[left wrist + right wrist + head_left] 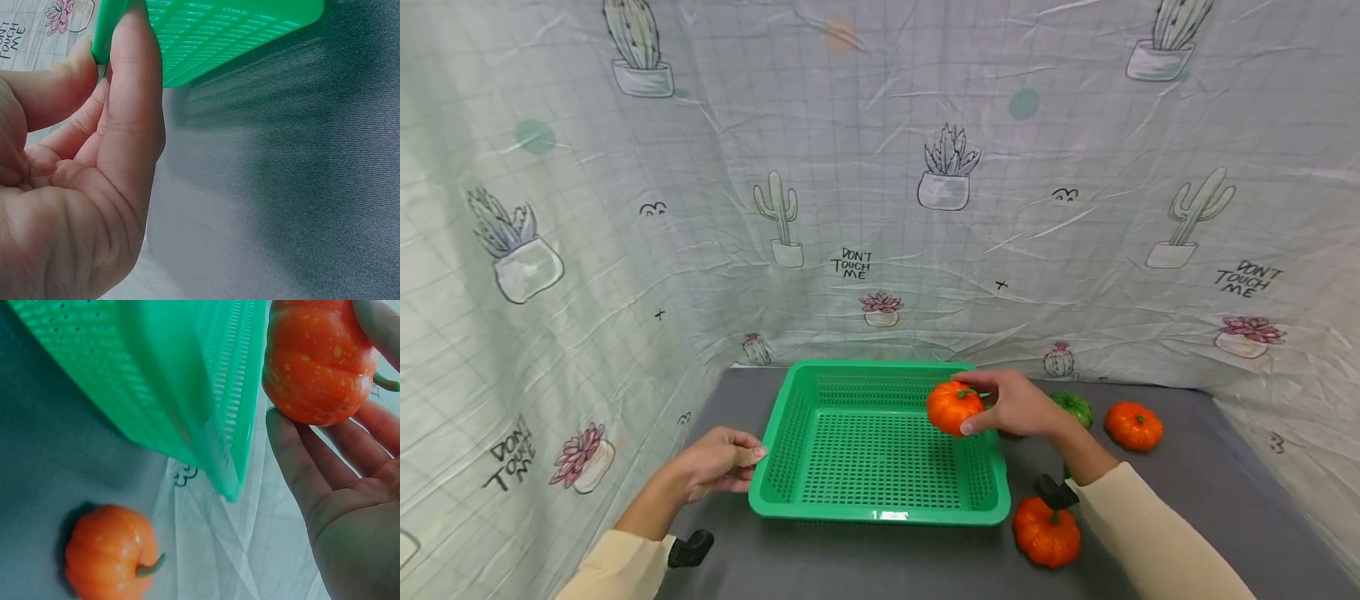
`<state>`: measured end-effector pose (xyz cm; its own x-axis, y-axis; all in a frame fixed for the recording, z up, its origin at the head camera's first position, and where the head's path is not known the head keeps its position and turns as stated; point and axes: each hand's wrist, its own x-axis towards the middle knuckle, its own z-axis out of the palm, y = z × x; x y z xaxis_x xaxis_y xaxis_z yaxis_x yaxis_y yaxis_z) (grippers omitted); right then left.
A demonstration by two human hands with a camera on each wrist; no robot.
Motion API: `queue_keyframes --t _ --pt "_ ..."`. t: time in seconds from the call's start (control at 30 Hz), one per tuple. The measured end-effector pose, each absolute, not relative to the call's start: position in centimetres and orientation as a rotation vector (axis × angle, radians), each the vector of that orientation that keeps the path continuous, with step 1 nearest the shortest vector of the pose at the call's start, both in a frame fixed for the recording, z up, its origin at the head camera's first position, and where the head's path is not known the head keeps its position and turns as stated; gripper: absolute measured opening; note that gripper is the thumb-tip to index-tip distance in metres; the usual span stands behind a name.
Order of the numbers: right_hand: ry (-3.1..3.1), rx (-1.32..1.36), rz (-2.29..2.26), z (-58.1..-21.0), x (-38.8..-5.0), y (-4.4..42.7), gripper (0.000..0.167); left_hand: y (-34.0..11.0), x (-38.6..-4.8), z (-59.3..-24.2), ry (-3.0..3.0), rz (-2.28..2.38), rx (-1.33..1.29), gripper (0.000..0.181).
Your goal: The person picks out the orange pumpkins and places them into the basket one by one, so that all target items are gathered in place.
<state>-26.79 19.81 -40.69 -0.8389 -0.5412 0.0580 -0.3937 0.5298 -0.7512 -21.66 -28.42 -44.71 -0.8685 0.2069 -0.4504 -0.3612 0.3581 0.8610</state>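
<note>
A green plastic basket point(880, 515) with perforated walls stands on the table, its inside bare. My left hand point(718, 465) pinches its left rim between thumb and fingers; the left wrist view shows the thumb on one side of the rim point(111, 31) and a finger on the other. Above the basket's right part, my right hand point(1018, 404) holds an orange pumpkin point(953, 407) with a green stem. In the right wrist view, fingers and thumb of that hand point(350, 462) lie around the pumpkin point(319, 362), beside the basket wall.
Right of the basket lie an orange pumpkin point(1047, 533) near the front, another point(1133, 426) farther back, and a green vegetable point(1072, 408) partly behind my right arm. Something is partly hidden beneath my right hand. A cactus-print curtain point(865, 208) hangs behind the grey table point(850, 567).
</note>
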Motion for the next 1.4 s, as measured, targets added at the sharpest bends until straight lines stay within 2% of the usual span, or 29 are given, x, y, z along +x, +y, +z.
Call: queue_keyframes --t 0.8,1.4 --pt "2.537 -0.854 -1.182 -40.5 -27.6 15.0 0.081 -28.5 -21.7 -45.1 2.14 1.535 -0.152 0.026" --pt "2.536 -0.778 -1.162 -40.5 -28.5 12.3 0.079 -28.6 -21.7 -45.0 2.117 1.551 -0.135 0.022"
